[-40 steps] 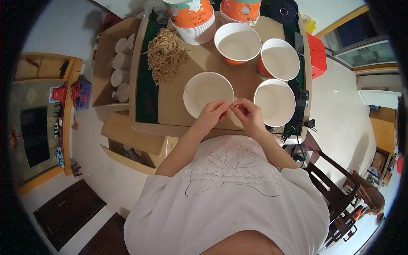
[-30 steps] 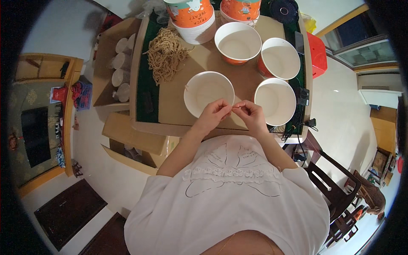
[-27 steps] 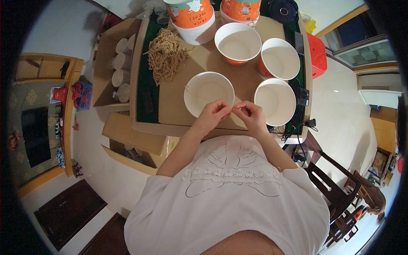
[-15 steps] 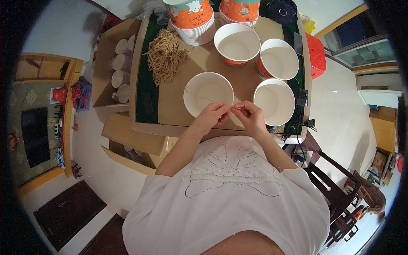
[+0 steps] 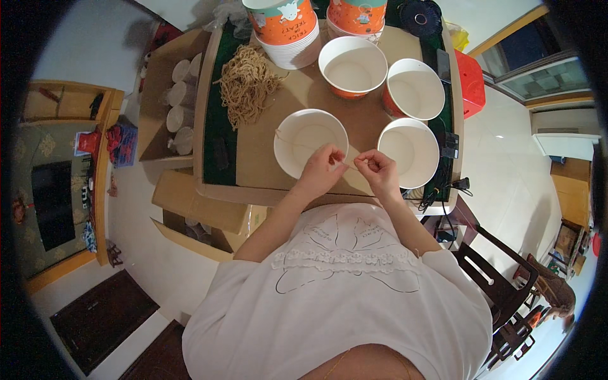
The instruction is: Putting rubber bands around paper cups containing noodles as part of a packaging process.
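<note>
Pinching a thin string between your two hands, you have only a short stretch of it showing in the small gap from one to the other. Your left hand has its fingers curled in, with thumb and forefinger closed on the string. Your right hand grips it by thumb and forefinger as well, its other fingers folded under.

Just ahead of your left hand stands the near bucket, upright and white inside, its near rim partly hidden by your fingers; whether they touch it, you cannot tell from here. A tan strand crosses its rim ahead and to the left of that hand and drops inside.

Just beside your right hand, ahead and to its right, is the side bucket. Beyond that sits the middle bucket, and farther ahead, slightly left of your right hand, the far bucket; both are upright with orange outsides.

Well ahead and to the left of your left hand lies a tangled tan pile. The tall stack of nested buckets is beyond it to the right, with the second stack straight ahead of your hands. Under them all spreads cardboard, over a green cloth
</note>
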